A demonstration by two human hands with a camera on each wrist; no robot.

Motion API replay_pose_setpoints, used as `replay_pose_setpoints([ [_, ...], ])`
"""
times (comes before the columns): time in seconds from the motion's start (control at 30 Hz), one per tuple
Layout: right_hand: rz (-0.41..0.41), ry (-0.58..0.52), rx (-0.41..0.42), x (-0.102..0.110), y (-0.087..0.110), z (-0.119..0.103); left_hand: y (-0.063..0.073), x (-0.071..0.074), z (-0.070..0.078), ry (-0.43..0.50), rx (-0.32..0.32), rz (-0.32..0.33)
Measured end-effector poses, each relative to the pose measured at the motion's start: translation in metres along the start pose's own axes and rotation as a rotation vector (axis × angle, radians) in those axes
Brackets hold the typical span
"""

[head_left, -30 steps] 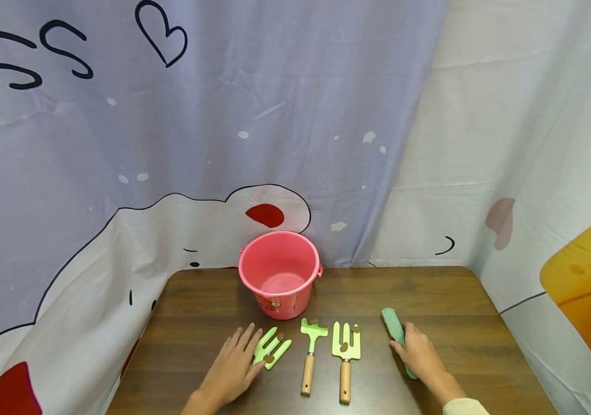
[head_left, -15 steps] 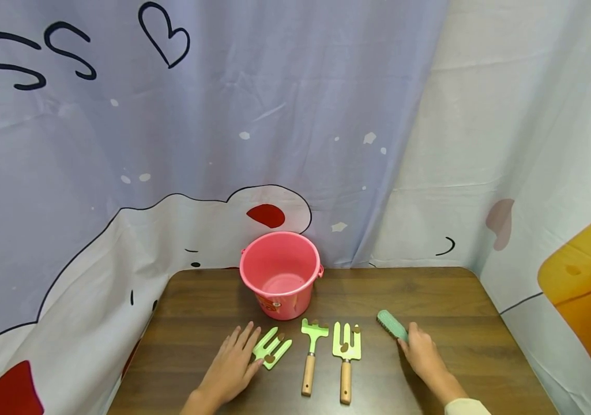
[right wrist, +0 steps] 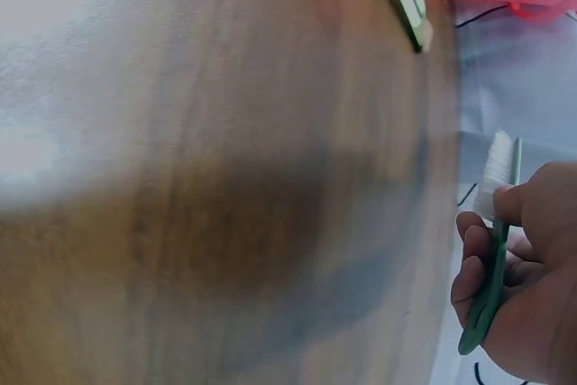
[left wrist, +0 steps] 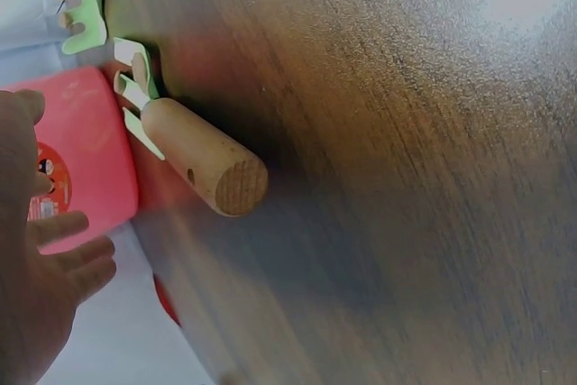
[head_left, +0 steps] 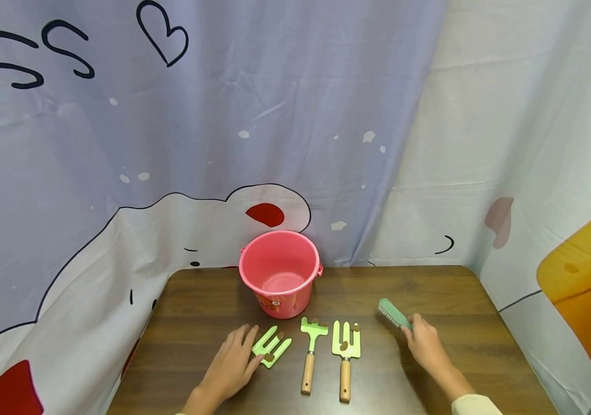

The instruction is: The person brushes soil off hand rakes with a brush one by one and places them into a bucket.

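In the head view my right hand (head_left: pixel 426 344) grips a green brush (head_left: pixel 394 312) by its handle, held above the table with its head pointing up and left. White bristles show on the brush (right wrist: pixel 496 173) in the right wrist view. My left hand (head_left: pixel 229 364) hovers over a small hand fork (head_left: pixel 272 347), hiding its handle in the head view. The left wrist view shows that fork's wooden handle (left wrist: pixel 198 152) free of the loosely spread fingers. Right of it lie a small rake (head_left: pixel 312 351) and a second hand fork (head_left: pixel 345 357). Brown bits sit on all three tools.
A pink bucket (head_left: pixel 282 282) stands upright at the back of the brown wooden table (head_left: pixel 404 282), behind the tools. A printed curtain (head_left: pixel 295 115) hangs along the table's back and sides.
My right hand has lifted the green brush off the table and turned it, bringing the bristles into view. The left hand has barely moved, and the tools and bucket stay in place.
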State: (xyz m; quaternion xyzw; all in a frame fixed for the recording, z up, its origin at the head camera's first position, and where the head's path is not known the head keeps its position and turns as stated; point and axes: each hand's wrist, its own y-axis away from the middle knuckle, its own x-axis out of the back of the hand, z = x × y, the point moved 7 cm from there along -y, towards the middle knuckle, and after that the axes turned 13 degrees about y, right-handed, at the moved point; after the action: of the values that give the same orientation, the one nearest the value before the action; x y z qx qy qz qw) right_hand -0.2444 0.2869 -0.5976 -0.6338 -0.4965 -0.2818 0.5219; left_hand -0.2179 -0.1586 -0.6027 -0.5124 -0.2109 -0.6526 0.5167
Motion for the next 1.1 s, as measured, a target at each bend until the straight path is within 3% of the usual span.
replay_pose_setpoints([
  [0.33,-0.071,-0.041,-0.034,0.019,-0.01,-0.007,0.001,-0.01,-0.006,-0.08,0.007,0.02],
  [0.6,-0.165,-0.062,-0.056,0.026,-0.013,-0.009,0.007,-0.023,-0.017,-0.088,0.063,0.0],
  [1.1,-0.188,-0.076,-0.086,0.034,-0.015,-0.004,0.016,-0.038,-0.023,-0.092,0.072,0.036],
])
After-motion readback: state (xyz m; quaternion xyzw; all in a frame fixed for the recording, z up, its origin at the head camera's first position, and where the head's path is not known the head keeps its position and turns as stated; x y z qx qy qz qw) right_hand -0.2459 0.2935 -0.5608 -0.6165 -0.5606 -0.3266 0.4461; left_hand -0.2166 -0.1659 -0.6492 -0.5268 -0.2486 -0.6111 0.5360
